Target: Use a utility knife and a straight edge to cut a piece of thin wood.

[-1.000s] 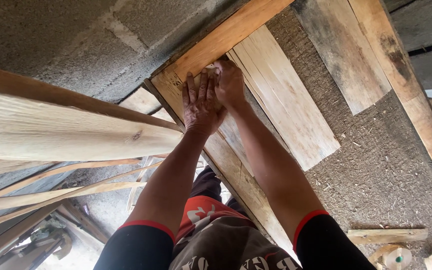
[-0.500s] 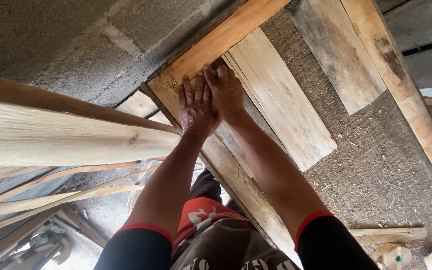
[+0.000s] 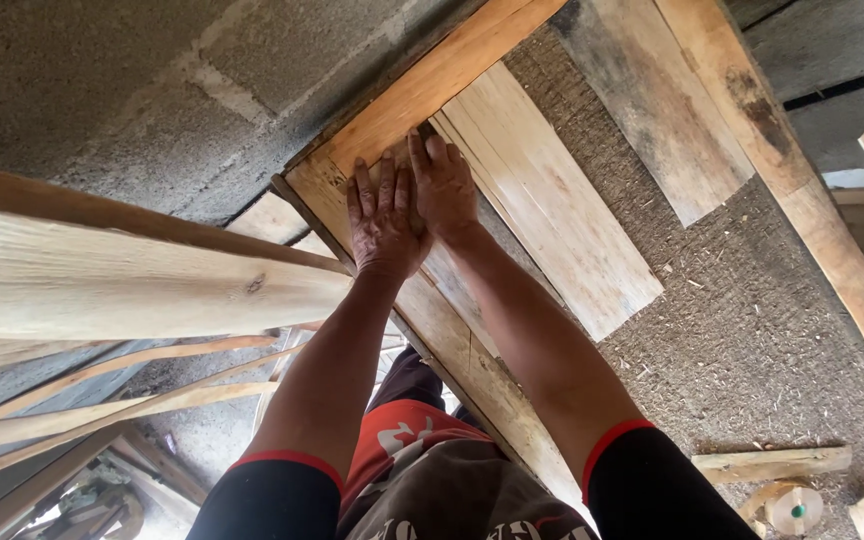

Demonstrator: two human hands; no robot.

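My left hand (image 3: 384,222) and my right hand (image 3: 442,186) lie side by side, palms down and fingers spread, on a pale wooden board (image 3: 422,300) that forms the near edge of a wooden frame. They press near its far corner, where it meets an orange-brown board (image 3: 432,85) along the wall. A light plank (image 3: 552,200) lies just right of my right hand on coarse fibre matting (image 3: 752,320). Neither hand holds anything.
A thick plank (image 3: 102,280) juts in from the left, with thinner slats (image 3: 102,400) below it. A rough grey block wall (image 3: 152,90) rises behind. More boards (image 3: 652,110) lie on the matting, a long one (image 3: 832,250) at right. A wood offcut (image 3: 772,463) and tape roll (image 3: 792,510) sit bottom right.
Both hands have slid slightly toward me along the board, and the fingers have flattened out; the view has shifted a little.
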